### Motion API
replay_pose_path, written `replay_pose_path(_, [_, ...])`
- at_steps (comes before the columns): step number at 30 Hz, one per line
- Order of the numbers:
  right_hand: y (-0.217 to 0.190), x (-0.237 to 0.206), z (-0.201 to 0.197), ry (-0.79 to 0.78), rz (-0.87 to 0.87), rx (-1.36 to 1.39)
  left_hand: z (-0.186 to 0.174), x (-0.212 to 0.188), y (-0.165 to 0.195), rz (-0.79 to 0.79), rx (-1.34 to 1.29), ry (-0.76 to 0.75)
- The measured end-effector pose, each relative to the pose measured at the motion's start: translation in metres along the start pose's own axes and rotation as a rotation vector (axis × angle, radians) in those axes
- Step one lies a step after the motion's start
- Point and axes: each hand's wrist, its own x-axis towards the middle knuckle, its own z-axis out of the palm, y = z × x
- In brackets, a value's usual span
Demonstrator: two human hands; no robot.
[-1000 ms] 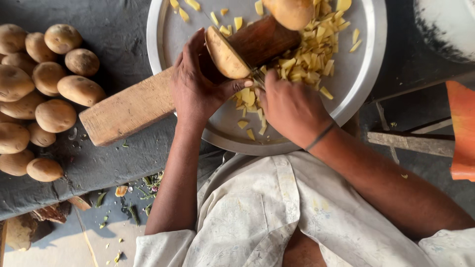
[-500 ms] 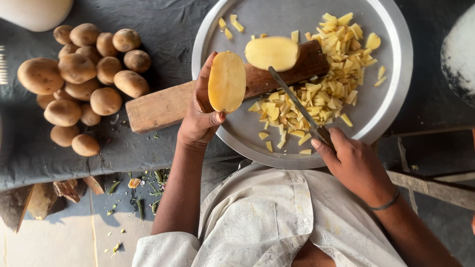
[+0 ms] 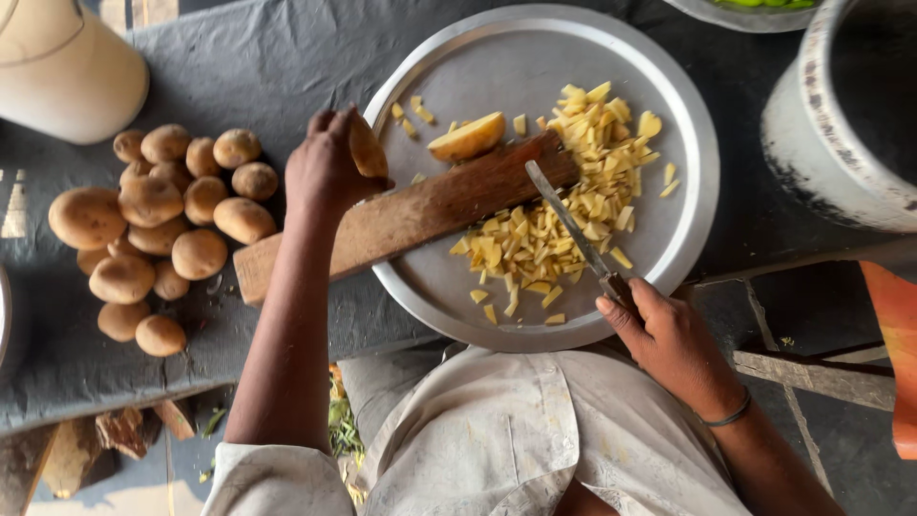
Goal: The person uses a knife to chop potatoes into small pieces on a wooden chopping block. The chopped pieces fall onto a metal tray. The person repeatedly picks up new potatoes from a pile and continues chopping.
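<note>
My left hand (image 3: 325,172) grips a halved potato (image 3: 367,149) at the left rim of a round steel plate (image 3: 688,201). A long wooden board (image 3: 401,218) lies slanted across the plate. Another potato half (image 3: 467,139) rests cut side up at the board's far edge. My right hand (image 3: 664,334) holds a knife (image 3: 571,229) by the handle, its blade pointing up-left over a heap of yellow potato pieces (image 3: 564,210). The knife tip reaches the board's right end.
A pile of several whole brown potatoes (image 3: 162,225) lies on the dark cloth left of the plate. A cream rounded container (image 3: 62,67) sits at top left. A large white-rimmed pot (image 3: 841,115) stands at the right, an orange object (image 3: 893,354) below it.
My left hand has carried the potato half leftward and turned it away from view. The right hand drew back with the knife. The camera view shifted so the plate sits more central.
</note>
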Motion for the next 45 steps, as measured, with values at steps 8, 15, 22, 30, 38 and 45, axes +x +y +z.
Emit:
replay_pose_path(8, [0.013,-0.008,-0.009,0.042,-0.017,0.058,0.010,0.017,0.039,0.029,-0.041,-0.056])
replay_pose_path(15, [0.022,-0.005,-0.006,0.030,-0.015,0.080,0.051,0.015,0.091,0.206,-0.151,-0.018])
replay_pose_path(22, [0.037,-0.009,-0.012,0.104,-0.171,0.157,0.068,0.025,0.106,0.323,-0.041,0.153])
replay_pose_path(30, [0.041,-0.012,-0.017,0.067,-0.126,0.194,0.056,0.042,0.118,0.274,0.038,0.219])
replay_pose_path(38, [0.034,-0.014,-0.016,0.103,-0.166,0.227,0.043,0.039,0.117,0.317,0.043,0.125])
replay_pose_path(45, [0.027,-0.013,-0.018,0.032,-0.009,0.216,0.040,0.040,0.098,0.051,-0.395,0.084])
